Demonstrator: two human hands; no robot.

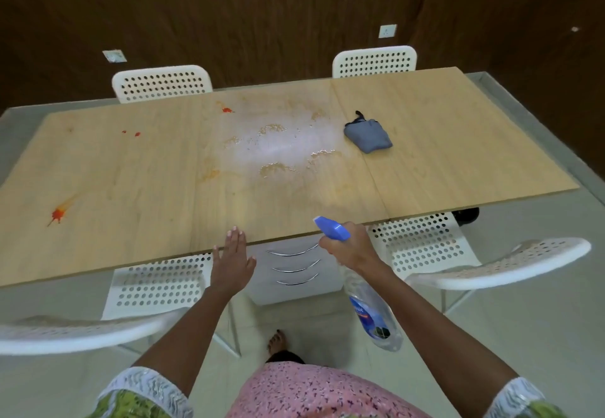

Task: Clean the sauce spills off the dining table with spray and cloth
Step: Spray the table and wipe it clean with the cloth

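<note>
Sauce spills (59, 214) mark the table (147, 181): we note the largest red splash near the left front, small red drops (135, 134) further back on the left, and one red spot (226, 110) toward the far edge near the middle. Hands first. Our right hand (350, 247) grips the neck of a spray bottle (371, 314), fingers curled around it; the blue nozzle (330, 228) points over the front edge of the table, the clear body hangs down below the hand. Our left hand (233, 255) is flat, fingers straight and together, fingertips reaching over the table's front edge, holding nothing. Wet foamy patches (278, 149) spread across the middle of the table. A grey-blue cloth (368, 134) lies bunched just right of the wet area, apart from both hands. White perforated chairs (162, 82) stand at the far side and the near side.
</note>
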